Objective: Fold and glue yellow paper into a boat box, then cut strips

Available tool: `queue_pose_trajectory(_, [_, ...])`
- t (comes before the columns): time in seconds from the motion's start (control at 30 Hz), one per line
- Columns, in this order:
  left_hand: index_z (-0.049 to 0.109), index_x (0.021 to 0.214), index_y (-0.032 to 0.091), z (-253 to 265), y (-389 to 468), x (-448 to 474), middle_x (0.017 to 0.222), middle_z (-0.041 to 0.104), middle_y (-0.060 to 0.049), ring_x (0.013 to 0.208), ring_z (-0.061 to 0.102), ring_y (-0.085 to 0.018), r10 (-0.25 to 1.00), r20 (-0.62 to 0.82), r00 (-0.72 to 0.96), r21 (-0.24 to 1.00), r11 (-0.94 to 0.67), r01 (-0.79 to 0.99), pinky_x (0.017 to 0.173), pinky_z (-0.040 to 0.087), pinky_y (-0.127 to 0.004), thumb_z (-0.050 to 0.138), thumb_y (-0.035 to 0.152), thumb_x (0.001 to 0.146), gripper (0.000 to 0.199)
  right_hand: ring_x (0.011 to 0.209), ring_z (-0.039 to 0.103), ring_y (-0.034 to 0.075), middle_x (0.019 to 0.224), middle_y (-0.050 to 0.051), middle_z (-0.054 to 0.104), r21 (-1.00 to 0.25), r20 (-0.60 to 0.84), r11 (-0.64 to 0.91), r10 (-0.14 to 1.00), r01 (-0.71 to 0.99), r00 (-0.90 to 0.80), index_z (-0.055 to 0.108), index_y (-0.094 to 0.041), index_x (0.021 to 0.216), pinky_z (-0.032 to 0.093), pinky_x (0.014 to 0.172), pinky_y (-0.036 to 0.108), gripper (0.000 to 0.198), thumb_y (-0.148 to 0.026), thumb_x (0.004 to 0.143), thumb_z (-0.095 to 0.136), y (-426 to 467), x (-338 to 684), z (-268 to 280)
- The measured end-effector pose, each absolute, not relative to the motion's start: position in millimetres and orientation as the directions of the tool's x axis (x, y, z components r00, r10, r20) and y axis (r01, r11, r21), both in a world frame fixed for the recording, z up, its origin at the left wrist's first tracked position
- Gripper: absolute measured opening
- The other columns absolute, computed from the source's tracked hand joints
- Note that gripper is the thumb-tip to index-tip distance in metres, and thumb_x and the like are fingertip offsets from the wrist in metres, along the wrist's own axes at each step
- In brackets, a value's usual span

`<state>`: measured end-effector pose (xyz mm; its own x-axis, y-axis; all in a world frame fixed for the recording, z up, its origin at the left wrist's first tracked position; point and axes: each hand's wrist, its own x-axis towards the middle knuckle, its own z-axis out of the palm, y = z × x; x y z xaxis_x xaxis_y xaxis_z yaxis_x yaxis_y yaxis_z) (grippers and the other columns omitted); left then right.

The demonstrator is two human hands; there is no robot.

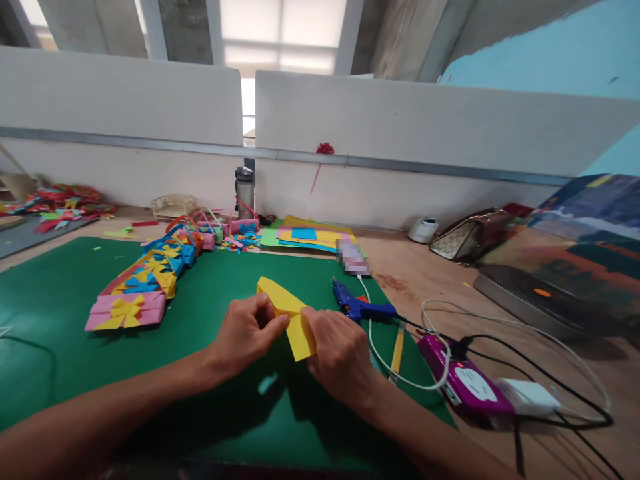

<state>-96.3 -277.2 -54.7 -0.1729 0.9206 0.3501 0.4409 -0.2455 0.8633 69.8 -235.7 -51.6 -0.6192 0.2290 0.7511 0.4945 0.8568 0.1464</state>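
A folded piece of yellow paper (300,337) is held up between both hands above the green cutting mat (215,413). My left hand (247,330) pinches its left edge near the middle, thumb and forefinger pressed together. On the other side, my right hand (340,350) grips the paper with curled fingers, most of them hidden behind the back of the hand. A blue glue gun (363,308) lies on the mat just beyond my right hand. Beside it rests a yellow cutter knife (397,352).
Folded paper boxes with bows (143,312) line the mat's left side. Coloured sheets (320,233) and a phone (353,258) lie at the back, near a grey bottle (244,193). A purple power strip (465,380) with cables sits at right.
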Motion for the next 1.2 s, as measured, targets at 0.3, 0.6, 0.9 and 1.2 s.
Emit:
queue_pose_trajectory(0.3, [0.049, 0.116, 0.015, -55.6, -278.6, -91.0, 0.072, 0.068, -0.002, 0.059, 0.062, -0.014, 0.941, 0.290, -0.174, 0.947, -0.256, 0.196, 0.058, 0.048, -0.023, 0.063, 0.029, 0.075, 0.046, 0.058, 0.052, 0.018, 0.064, 0.005, 0.059, 0.145, 0.777, 0.854, 0.214, 0.500, -0.591, 0.052, -0.011, 0.096, 0.039, 0.055, 0.030, 0.024, -0.009, 0.077, 0.037, -236.3, 68.7, -49.2])
queue_pose_trajectory(0.6, [0.072, 0.077, 0.017, -57.6, -279.4, -90.3, 0.063, 0.069, -0.003, 0.049, 0.059, -0.015, 0.912, 0.352, -0.210, 0.903, -0.272, 0.334, 0.050, 0.047, -0.023, 0.064, 0.027, 0.072, 0.013, 0.057, 0.047, 0.016, 0.059, 0.002, 0.053, 0.125, 0.781, 0.863, 0.218, 0.490, -0.585, 0.051, -0.017, 0.079, 0.036, 0.056, 0.028, 0.017, -0.009, 0.078, 0.036, -238.3, 70.5, -44.1])
queue_pose_trajectory(0.9, [0.074, 0.085, 0.018, -53.4, -289.0, -84.5, 0.067, 0.071, -0.005, 0.056, 0.064, -0.017, 0.880, 0.459, -0.125, 0.827, -0.372, 0.421, 0.055, 0.049, -0.023, 0.059, 0.021, 0.077, 0.017, 0.056, 0.047, 0.016, 0.058, 0.002, 0.053, 0.127, 0.795, 0.853, 0.218, 0.506, -0.567, 0.051, -0.016, 0.076, 0.035, 0.057, 0.028, 0.015, -0.014, 0.085, 0.039, -237.7, 70.5, -42.1])
queue_pose_trajectory(1.2, [0.072, 0.085, 0.015, -56.8, -290.7, -82.6, 0.074, 0.074, -0.005, 0.061, 0.067, -0.015, 0.806, 0.584, -0.092, 0.708, -0.451, 0.544, 0.060, 0.052, -0.021, 0.062, 0.018, 0.075, 0.015, 0.057, 0.047, 0.016, 0.058, 0.002, 0.054, 0.147, 0.792, 0.844, 0.212, 0.515, -0.573, 0.052, -0.016, 0.076, 0.034, 0.057, 0.028, 0.016, -0.014, 0.085, 0.039, -239.9, 70.5, -41.3])
